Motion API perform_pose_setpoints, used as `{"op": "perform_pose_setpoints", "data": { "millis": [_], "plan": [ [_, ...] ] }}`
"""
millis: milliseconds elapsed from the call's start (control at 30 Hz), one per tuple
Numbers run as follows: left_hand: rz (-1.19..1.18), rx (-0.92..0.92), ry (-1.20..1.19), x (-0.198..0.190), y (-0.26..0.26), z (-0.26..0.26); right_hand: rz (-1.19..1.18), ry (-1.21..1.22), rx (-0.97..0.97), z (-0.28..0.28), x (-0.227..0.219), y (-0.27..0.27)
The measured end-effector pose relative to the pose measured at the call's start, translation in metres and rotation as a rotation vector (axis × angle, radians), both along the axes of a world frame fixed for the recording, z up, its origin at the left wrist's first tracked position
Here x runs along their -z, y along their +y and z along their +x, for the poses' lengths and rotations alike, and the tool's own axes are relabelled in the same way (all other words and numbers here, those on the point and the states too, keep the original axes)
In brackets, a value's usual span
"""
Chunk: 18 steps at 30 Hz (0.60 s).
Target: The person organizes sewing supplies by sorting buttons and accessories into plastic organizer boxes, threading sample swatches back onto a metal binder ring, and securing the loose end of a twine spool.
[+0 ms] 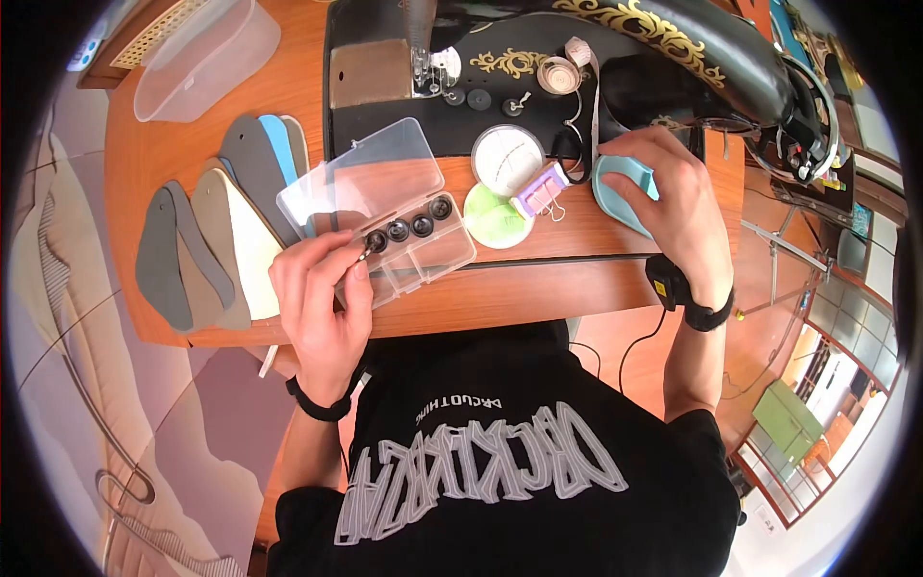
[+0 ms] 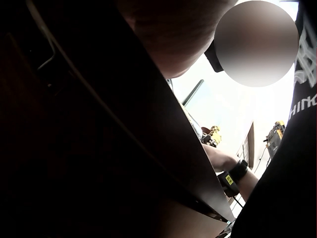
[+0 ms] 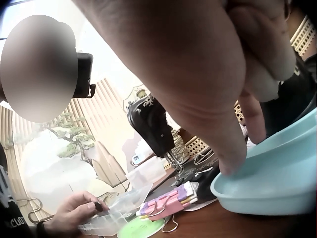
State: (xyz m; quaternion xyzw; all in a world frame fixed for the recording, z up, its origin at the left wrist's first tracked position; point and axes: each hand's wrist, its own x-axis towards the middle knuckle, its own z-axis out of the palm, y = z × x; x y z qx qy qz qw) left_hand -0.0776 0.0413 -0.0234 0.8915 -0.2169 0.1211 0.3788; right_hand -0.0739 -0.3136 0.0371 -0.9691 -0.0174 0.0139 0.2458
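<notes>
At the left, my left hand (image 1: pixel 327 293) pinches a small black bobbin (image 3: pixel 100 206) between thumb and fingertips, over the near-left end of a clear compartment box (image 1: pixel 452 248). Several black bobbins (image 1: pixel 421 226) sit in a row in that box, and its clear lid (image 1: pixel 370 173) stands open behind. On the right, my right hand (image 1: pixel 673 188) grips the rim of a light blue dish (image 1: pixel 615 207), thumb inside and fingers over the far side. The right wrist view shows the dish (image 3: pixel 272 183) close under the thumb. The left wrist view is mostly dark.
A black sewing machine (image 1: pixel 654 48) spans the back. A rolled tape measure (image 1: pixel 558 75) lies on its bed. Round white (image 1: pixel 507 159) and green (image 1: pixel 498 223) discs and a pink-purple bundle (image 1: pixel 540 190) lie mid-table. Grey and beige shaped pieces (image 1: pixel 178 255) and a clear bin (image 1: pixel 207 62) are left.
</notes>
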Motion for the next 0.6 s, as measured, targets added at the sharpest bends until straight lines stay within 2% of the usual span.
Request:
{"op": "perform_pose_setpoints", "data": {
  "millis": [133,200,233,333,400,433,467,533,600],
  "plan": [
    [0.008,-0.001,0.012,-0.001,-0.001,0.001,0.011,0.044,0.125,0.000,-0.018,0.018],
    [0.009,-0.022,-0.012,-0.004,-0.002,0.000,0.015,0.205,0.256,0.001,-0.029,0.035],
    [0.008,-0.044,-0.034,-0.005,-0.001,0.000,0.018,0.206,0.254,0.001,-0.033,0.041],
    [-0.100,-0.066,-0.051,0.000,0.004,-0.003,0.150,0.268,0.128,0.000,-0.032,0.060],
    [-0.137,-0.074,-0.051,0.002,0.006,-0.004,0.410,0.151,-0.075,0.000,-0.023,0.073],
    [-0.172,-0.079,-0.053,0.003,0.008,-0.004,0.416,0.258,-0.121,0.004,-0.029,0.078],
    [-0.165,-0.096,-0.055,0.003,0.009,-0.004,0.421,0.261,-0.140,0.007,-0.026,0.083],
    [-0.274,-0.161,-0.009,0.003,0.006,-0.004,0.483,0.127,-0.293,0.013,-0.018,0.095],
    [-0.307,-0.186,-0.012,0.008,0.009,-0.005,0.456,0.138,-0.329,0.018,-0.017,0.108]
  ]
}}
